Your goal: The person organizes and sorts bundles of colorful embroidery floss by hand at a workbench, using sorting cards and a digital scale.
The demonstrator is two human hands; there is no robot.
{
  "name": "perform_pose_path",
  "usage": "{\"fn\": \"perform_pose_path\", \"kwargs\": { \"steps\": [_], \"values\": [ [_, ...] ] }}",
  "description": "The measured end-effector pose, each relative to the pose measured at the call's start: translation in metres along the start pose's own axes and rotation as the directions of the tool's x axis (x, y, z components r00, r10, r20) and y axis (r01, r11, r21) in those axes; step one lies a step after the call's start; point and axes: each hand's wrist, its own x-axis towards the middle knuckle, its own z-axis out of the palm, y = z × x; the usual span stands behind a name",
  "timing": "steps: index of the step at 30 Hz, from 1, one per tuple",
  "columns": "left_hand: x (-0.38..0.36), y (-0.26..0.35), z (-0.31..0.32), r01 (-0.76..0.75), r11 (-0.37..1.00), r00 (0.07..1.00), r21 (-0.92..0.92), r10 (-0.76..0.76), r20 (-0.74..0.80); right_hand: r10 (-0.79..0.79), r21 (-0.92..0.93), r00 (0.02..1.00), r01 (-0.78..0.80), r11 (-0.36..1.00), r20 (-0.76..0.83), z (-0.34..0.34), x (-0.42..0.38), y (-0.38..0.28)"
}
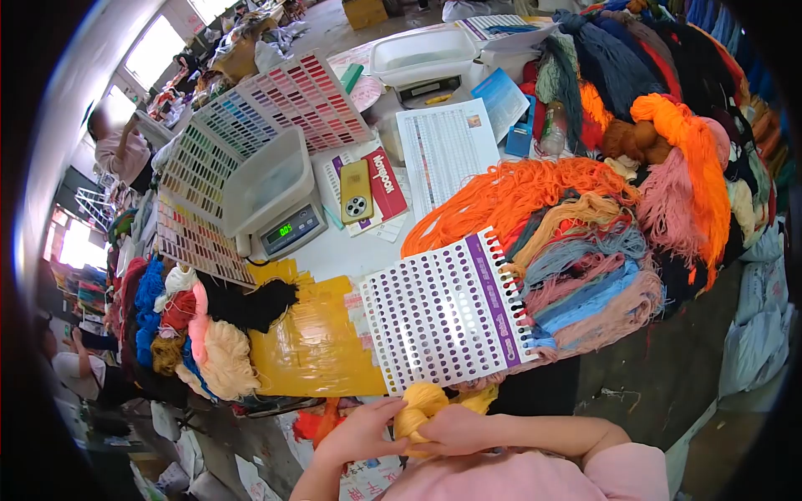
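Note:
Both of my hands are at a bundle of yellow yarn [424, 401] at the table's front edge, close to my body. My left hand [368, 430] curls around the left side of the bundle. On the right side, my right hand [455, 428] has its fingers closed on the same yarn. Just beyond them lies a spiral-bound card [443, 309] with rows of holes and a purple strip. More yellow yarn [478, 399] hangs behind my right hand. Parts of the bundle are hidden by my fingers.
Piled yarn skeins [585, 250] cover the right side, with more skeins [209, 334] at the left. A scale [292, 230] bears a white tray [271, 184], beside colour charts [209, 159], a phone [356, 190] and a printed sheet [447, 150]. Two people are at the far left.

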Motion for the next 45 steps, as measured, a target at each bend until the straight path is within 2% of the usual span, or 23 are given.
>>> {"fn": "perform_pose_path", "kwargs": {
  "steps": [2,5,8,12,15,19,20,21,22,23,25,27,28,29,30,32,35,37,38,39,41,43,45],
  "values": [
    [-0.008,-0.004,-0.007,0.050,0.999,0.994,0.014,-0.052,0.101,-0.097,-0.031,0.995,0.098,0.995,0.033,0.001,0.010,-0.005],
    [-0.020,-0.018,-0.004,-0.012,0.992,1.000,0.127,0.010,0.016,-0.199,-0.049,0.980,0.200,0.979,0.012,0.008,0.028,-0.013],
    [-0.023,-0.020,-0.026,0.245,0.969,0.924,-0.013,-0.229,0.307,-0.383,-0.200,0.919,0.394,0.897,0.093,0.018,0.049,-0.027],
    [-0.039,-0.052,-0.022,0.342,0.920,0.893,-0.190,-0.256,0.370,-0.444,-0.160,0.888,0.459,0.874,0.122,0.028,0.066,-0.050],
    [-0.054,-0.069,-0.016,0.304,0.864,0.945,-0.402,-0.221,0.240,-0.456,-0.181,0.884,0.467,0.866,0.099,0.039,0.075,-0.056],
    [-0.076,-0.092,-0.022,0.114,0.860,0.956,-0.498,-0.231,-0.181,-0.417,-0.164,0.909,0.410,0.897,-0.011,0.031,0.088,-0.064],
    [-0.084,-0.099,-0.027,0.136,0.875,0.822,-0.465,-0.361,-0.440,-0.406,-0.156,0.914,0.398,0.904,-0.021,0.028,0.090,-0.069],
    [-0.092,-0.144,-0.023,0.078,0.959,0.639,-0.274,-0.259,-0.725,-0.442,-0.147,0.896,0.443,0.884,0.039,0.031,0.090,-0.074],
    [-0.094,-0.136,-0.033,-0.028,0.871,0.501,-0.490,-0.412,-0.761,-0.477,-0.136,0.873,0.487,0.863,0.100,0.036,0.089,-0.080],
    [-0.107,-0.145,-0.044,-0.143,0.859,0.518,-0.491,-0.358,-0.777,-0.510,-0.126,0.846,0.529,0.839,0.155,0.032,0.086,-0.089],
    [-0.121,-0.145,-0.053,-0.491,0.489,0.430,-0.721,-0.584,-0.689,-0.513,0.135,0.841,0.495,0.858,0.172,0.024,0.071,-0.088],
    [-0.123,-0.103,-0.057,-0.667,0.235,0.348,-0.707,-0.741,-0.575,-0.421,0.339,0.893,0.351,0.873,0.159,0.027,0.070,-0.077],
    [-0.144,-0.120,-0.054,-0.677,0.245,0.431,-0.694,-0.632,-0.644,-0.345,0.566,0.933,0.231,0.791,0.103,0.041,0.081,-0.054],
    [-0.146,-0.115,-0.054,-0.651,0.361,0.428,-0.667,-0.552,-0.716,-0.083,0.617,0.966,-0.090,0.782,0.245,0.029,0.082,-0.049],
    [-0.149,-0.103,-0.058,-0.623,0.473,0.427,-0.623,-0.461,-0.778,-0.140,0.527,0.990,0.138,0.839,-0.036,0.035,0.087,-0.027],
    [-0.159,-0.091,-0.064,-0.514,0.648,0.363,-0.561,-0.428,-0.827,-0.015,0.198,0.988,-0.015,0.980,0.151,0.016,0.076,-0.017],
    [-0.188,-0.088,-0.078,-0.476,0.712,0.285,-0.516,-0.430,-0.857,-0.164,-0.183,0.980,0.141,0.973,-0.114,-0.007,0.052,-0.017],
    [-0.211,-0.102,-0.084,-0.363,0.845,0.220,-0.394,-0.333,-0.917,-0.383,0.066,0.742,0.496,0.866,-0.551,-0.038,0.031,-0.047],
    [-0.219,-0.104,-0.085,-0.296,0.897,0.193,-0.327,-0.279,-0.941,-0.493,-0.001,0.593,0.639,0.769,-0.637,-0.062,0.016,-0.068],
    [-0.217,-0.088,-0.085,-0.412,0.838,0.144,-0.358,-0.328,-0.934,-0.575,-0.086,0.416,0.754,0.651,-0.705,-0.079,0.000,-0.086],
    [-0.208,-0.049,-0.088,-0.625,0.685,0.068,-0.375,-0.431,-0.900,-0.599,-0.251,0.203,0.770,0.586,-0.775,-0.083,-0.019,-0.110],
    [-0.229,-0.073,-0.094,-0.113,0.966,-0.138,-0.231,-0.246,-0.959,-0.642,-0.459,0.007,0.694,0.555,-0.766,-0.089,-0.023,-0.123],
    [-0.228,-0.057,-0.103,-0.226,0.947,-0.219,-0.227,-0.277,-0.936,-0.709,-0.657,-0.155,0.550,0.516,-0.688,-0.099,-0.018,-0.131]
  ]
}}
